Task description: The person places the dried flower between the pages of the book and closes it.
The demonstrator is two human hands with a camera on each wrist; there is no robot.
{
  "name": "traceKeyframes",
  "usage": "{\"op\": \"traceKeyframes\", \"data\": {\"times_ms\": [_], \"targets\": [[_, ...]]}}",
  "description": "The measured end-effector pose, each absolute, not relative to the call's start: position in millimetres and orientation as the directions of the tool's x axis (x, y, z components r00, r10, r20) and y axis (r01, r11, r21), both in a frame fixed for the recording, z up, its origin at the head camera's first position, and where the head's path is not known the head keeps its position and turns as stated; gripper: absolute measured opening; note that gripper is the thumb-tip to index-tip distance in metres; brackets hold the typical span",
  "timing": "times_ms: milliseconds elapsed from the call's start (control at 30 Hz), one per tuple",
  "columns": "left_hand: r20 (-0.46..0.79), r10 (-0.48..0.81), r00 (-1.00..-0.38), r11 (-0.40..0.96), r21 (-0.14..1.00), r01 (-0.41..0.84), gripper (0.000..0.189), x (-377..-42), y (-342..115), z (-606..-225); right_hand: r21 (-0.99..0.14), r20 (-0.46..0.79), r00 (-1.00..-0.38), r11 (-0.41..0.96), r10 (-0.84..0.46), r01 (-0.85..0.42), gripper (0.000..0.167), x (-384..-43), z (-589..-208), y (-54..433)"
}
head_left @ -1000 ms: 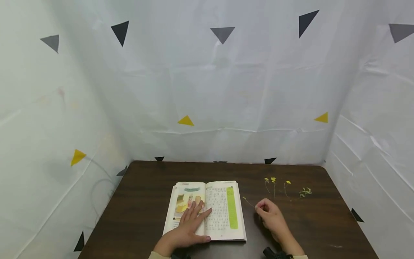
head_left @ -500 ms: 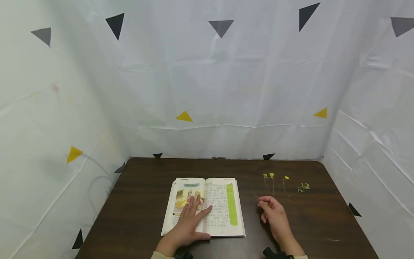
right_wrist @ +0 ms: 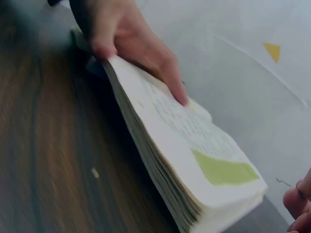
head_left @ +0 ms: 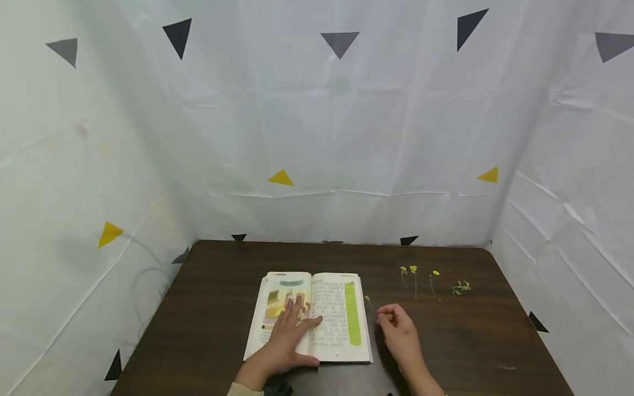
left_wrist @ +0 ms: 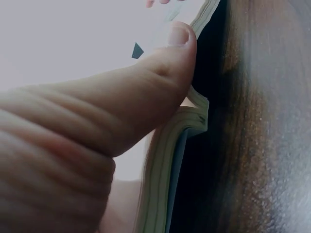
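Note:
An open book lies on the dark table, a picture on its left page and a green strip down its right page. My left hand rests with spread fingers across the left page and the fold. In the left wrist view its thumb lies over the book's lower edge. Just right of the book, my right hand pinches a thin flower stem between thumb and forefinger. The small flower head points up and left, close to the right page's edge. Only the fingertips show in the right wrist view.
Several yellow flowers on thin stems lie in a row behind my right hand. A small green sprig lies to their right. White sheeting with printed triangles encloses the table's back and sides.
My right hand first drew slightly right, then moved left with the flower to beside the book's right edge. The left hand stays spread on the pages.

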State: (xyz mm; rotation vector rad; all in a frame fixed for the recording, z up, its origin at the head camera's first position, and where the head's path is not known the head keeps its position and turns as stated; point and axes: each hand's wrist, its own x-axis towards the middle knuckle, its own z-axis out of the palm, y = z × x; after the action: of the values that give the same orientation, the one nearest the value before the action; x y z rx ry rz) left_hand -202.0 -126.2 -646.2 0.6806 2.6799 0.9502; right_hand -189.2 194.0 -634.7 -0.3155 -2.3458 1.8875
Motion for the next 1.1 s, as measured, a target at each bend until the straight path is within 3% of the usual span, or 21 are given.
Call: {"op": "traceKeyframes", "data": {"times_ms": [167, 300, 567, 733, 933, 1100], "targets": [[-0.040, 0.488, -0.872, 0.667, 0.662, 0.342, 0.099, -203, -125, -645, -0.937, 0.065, -0.975, 0.349, 0.214, 0.015, 0.010, -191, -628, 175], [-0.026, 0.485, -0.874, 0.668, 0.657, 0.351, 0.100, -204, -124, -643, -0.928, 0.120, -0.974, 0.372, 0.194, -0.040, 0.011, -195, -620, 164], [-0.028, 0.479, -0.877, 0.671, 0.656, 0.346, 0.099, -200, -124, -639, -0.979, 0.058, -0.995, 0.199, 0.084, -0.040, 0.007, -190, -610, 129], [-0.041, 0.481, -0.876, 0.672, 0.659, 0.338, 0.098, -197, -126, -634, -0.986, 0.096, -0.994, 0.142, 0.055, -0.087, 0.008, -191, -605, 102], [-0.022, 0.489, -0.872, 0.672, 0.647, 0.360, 0.097, -198, -129, -637, -0.997, -0.002, -1.000, -0.083, 0.024, 0.000, 0.016, -203, -635, 78], [-0.001, 0.503, -0.864, 0.664, 0.640, 0.386, 0.098, -198, -127, -638, -1.000, -0.021, -1.000, -0.019, 0.017, 0.021, 0.012, -207, -652, 79]]}}
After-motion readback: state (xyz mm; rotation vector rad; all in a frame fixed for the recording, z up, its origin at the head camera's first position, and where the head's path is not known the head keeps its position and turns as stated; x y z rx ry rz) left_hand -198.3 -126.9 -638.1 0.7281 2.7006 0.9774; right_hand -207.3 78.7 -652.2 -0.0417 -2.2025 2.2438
